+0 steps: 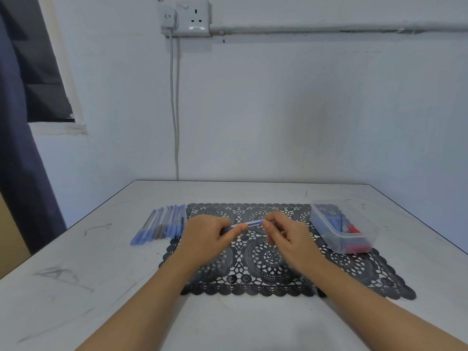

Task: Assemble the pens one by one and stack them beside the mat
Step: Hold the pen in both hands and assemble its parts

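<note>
- Head view: a blue pen (253,223) is held level above the mat's (266,259) middle; the left hand (205,234) pinches one end and the right hand (286,236) pinches the other.
- A row of pens (162,224) lies just beside the mat's left edge.
- A clear tub (344,231) with blue and red pieces sits on the mat's far right corner.
- The table (106,287) carries the mat.

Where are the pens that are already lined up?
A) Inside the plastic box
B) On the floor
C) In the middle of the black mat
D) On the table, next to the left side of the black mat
D: the row of pens lies on the table, just beside the left edge of the black mat.
</note>
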The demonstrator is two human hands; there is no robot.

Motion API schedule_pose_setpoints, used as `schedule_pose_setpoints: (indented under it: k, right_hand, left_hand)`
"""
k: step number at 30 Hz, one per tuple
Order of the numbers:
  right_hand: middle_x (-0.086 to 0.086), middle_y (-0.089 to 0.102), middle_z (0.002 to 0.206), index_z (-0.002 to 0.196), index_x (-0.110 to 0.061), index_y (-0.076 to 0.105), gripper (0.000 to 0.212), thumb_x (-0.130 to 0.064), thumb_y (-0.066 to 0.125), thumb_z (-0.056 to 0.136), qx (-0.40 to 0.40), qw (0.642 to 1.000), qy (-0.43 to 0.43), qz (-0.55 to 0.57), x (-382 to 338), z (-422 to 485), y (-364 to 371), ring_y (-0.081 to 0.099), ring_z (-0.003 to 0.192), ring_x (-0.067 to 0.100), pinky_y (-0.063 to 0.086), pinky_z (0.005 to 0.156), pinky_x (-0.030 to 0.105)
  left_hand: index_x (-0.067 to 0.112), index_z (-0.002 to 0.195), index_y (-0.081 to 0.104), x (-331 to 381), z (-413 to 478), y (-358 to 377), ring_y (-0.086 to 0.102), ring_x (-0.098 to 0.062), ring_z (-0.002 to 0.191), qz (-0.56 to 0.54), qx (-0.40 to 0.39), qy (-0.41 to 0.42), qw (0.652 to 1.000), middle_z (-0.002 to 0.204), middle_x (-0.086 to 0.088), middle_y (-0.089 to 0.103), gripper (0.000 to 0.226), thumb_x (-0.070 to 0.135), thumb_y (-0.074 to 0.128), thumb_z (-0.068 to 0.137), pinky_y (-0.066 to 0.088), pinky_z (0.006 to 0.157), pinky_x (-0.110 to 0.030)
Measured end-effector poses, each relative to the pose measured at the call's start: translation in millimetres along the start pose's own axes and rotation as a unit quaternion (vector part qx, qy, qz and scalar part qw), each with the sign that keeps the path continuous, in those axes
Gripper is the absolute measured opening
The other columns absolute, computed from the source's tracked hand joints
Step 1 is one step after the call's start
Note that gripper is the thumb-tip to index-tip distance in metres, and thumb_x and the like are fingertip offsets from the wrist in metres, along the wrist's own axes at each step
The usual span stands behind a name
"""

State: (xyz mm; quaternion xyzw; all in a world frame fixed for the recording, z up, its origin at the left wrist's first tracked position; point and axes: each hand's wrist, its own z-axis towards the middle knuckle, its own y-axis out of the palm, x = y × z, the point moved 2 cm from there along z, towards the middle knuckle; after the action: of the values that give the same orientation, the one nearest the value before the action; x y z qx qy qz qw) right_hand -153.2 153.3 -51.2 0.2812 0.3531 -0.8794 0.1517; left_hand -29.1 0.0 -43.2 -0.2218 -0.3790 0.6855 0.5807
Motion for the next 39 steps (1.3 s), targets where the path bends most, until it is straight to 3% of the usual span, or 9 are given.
schedule_pose_setpoints:
  k: [3,7,12,17,21,26,30,33,39]
  right_hand:
    - [0.005,0.057,0.056,0.071,-0.030,0.054,0.032,-0.050,0.040,0.091,0.004,1.000,0.000,-0.006,-0.3,-0.3,-1.1,0.047,0.046,0.015,0.042,0.048,0.037]
    - [0.006,0.058,0.057,0.084,-0.035,0.053,0.028,-0.057,0.037,0.089,0.010,1.000,0.001,-0.012,-0.1,-0.7,-0.7,0.052,0.050,0.023,0.043,0.050,0.041]
    - [-0.001,0.053,0.051,0.063,-0.028,0.050,0.046,-0.060,0.031,0.088,0.022,0.999,0.004,-0.026,0.6,-0.3,-0.5,0.049,0.047,0.014,0.044,0.051,0.042]
    - [0.006,0.057,0.058,0.086,-0.040,0.051,0.027,-0.060,0.033,0.088,0.002,1.000,-0.008,-0.011,-0.7,-0.8,-0.1,0.052,0.051,0.025,0.045,0.049,0.045]
    - [0.005,0.055,0.054,0.072,-0.035,0.050,0.035,-0.061,0.033,0.089,0.014,1.000,-0.017,-0.019,-2.7,-1.5,-1.7,0.050,0.047,0.022,0.044,0.048,0.045]
    - [0.006,0.055,0.057,0.089,-0.040,0.051,0.022,-0.057,0.038,0.088,0.011,0.999,-0.025,-0.017,-3.0,-0.8,-2.8,0.049,0.047,0.023,0.042,0.045,0.041]
    - [0.003,0.053,0.054,0.088,-0.032,0.055,0.028,-0.053,0.037,0.090,0.012,0.999,-0.034,-0.039,-3.5,-1.0,-3.4,0.048,0.045,0.017,0.043,0.045,0.041]
    - [0.005,0.054,0.055,0.085,-0.038,0.050,0.024,-0.055,0.034,0.090,0.002,0.999,-0.027,-0.043,-1.8,-0.7,-2.1,0.049,0.046,0.018,0.045,0.047,0.043]
    - [0.002,0.053,0.057,0.090,-0.029,0.053,0.029,-0.051,0.034,0.091,-0.016,0.998,-0.034,-0.052,-2.0,-0.6,-2.9,0.043,0.045,0.010,0.038,0.046,0.034]
  left_hand:
    - [0.025,0.048,0.033,2.2,-0.9,-0.5,0.032,-0.006,0.039,-0.005,-0.002,0.010,1.000,0.041,0.008,0.033,0.066,0.081,0.013,0.077,0.019,0.045,-0.018]
    - [0.025,0.048,0.033,1.6,-1.3,0.0,0.031,-0.006,0.038,-0.010,0.001,0.012,1.000,0.040,0.008,0.031,0.067,0.081,0.012,0.078,0.018,0.044,-0.017]
    - [0.022,0.051,0.043,3.0,-1.2,2.0,0.030,-0.006,0.038,0.007,-0.001,0.033,0.999,0.040,0.008,0.030,0.064,0.075,0.022,0.080,0.017,0.045,-0.017]
    - [0.025,0.048,0.036,1.3,-1.3,-0.1,0.033,-0.008,0.039,-0.016,0.014,0.012,1.000,0.040,0.007,0.034,0.065,0.079,0.019,0.079,0.022,0.044,-0.017]
    - [0.023,0.049,0.040,1.1,-1.7,1.7,0.034,-0.007,0.040,-0.018,0.014,0.017,1.000,0.041,0.007,0.036,0.069,0.081,0.015,0.078,0.024,0.044,-0.019]
    - [0.022,0.050,0.042,-0.5,-1.1,3.0,0.034,-0.006,0.040,-0.024,0.019,0.020,0.999,0.041,0.007,0.036,0.069,0.079,0.018,0.080,0.026,0.044,-0.019]
    - [0.017,0.053,0.048,-1.2,-1.7,4.4,0.039,-0.010,0.041,-0.014,0.021,0.026,0.999,0.043,0.003,0.043,0.078,0.081,0.013,0.078,0.026,0.044,-0.019]
    - [0.018,0.051,0.047,-2.1,-1.9,4.4,0.039,-0.011,0.041,-0.018,0.026,0.028,0.999,0.042,0.004,0.041,0.074,0.080,0.018,0.080,0.025,0.044,-0.019]
    - [0.021,0.049,0.042,-1.3,-1.7,3.5,0.033,-0.007,0.038,-0.020,0.037,0.033,0.999,0.040,0.006,0.034,0.067,0.077,0.022,0.082,0.023,0.044,-0.018]
